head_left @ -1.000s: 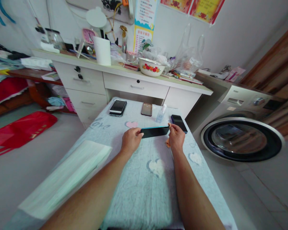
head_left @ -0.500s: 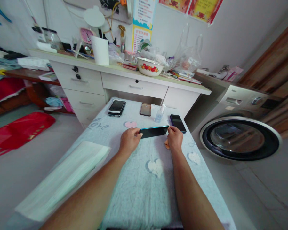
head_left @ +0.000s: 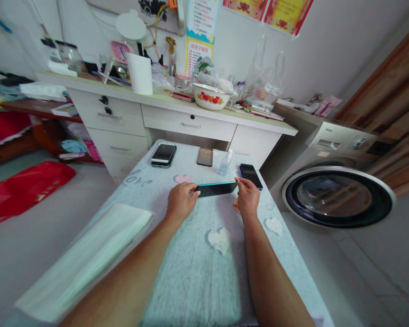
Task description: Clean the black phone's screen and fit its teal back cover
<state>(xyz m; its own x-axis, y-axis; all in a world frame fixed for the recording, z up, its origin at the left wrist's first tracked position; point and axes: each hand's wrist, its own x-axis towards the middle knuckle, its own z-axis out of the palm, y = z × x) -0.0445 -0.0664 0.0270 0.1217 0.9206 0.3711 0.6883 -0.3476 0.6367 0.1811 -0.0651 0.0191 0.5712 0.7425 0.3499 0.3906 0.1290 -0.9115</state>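
Observation:
A dark phone (head_left: 216,189) with a blue edge is held sideways and tilted above the cloth-covered table. My left hand (head_left: 182,200) grips its left end between thumb and fingers. At the other end, my right hand (head_left: 248,196) is closed around a small orange cloth (head_left: 236,205), its fingertips at the phone's upper right corner. Part of the cloth shows below that hand; the rest is hidden by the fingers. Behind the hands stands a clear spray bottle (head_left: 224,163). Another dark phone (head_left: 251,176) lies just beyond my right hand.
Stacked phones (head_left: 163,155) lie at the table's far left, and a brownish phone case (head_left: 205,156) at the far middle. A folded pale sheet (head_left: 88,259) runs along the left edge. Beyond are a white desk (head_left: 191,123) and, right, a washing machine (head_left: 337,195).
The whole view has shifted slightly. Both hands keep their hold, with the phone in nearly the same place and tilt; the right fingertips show a small shift at its corner.

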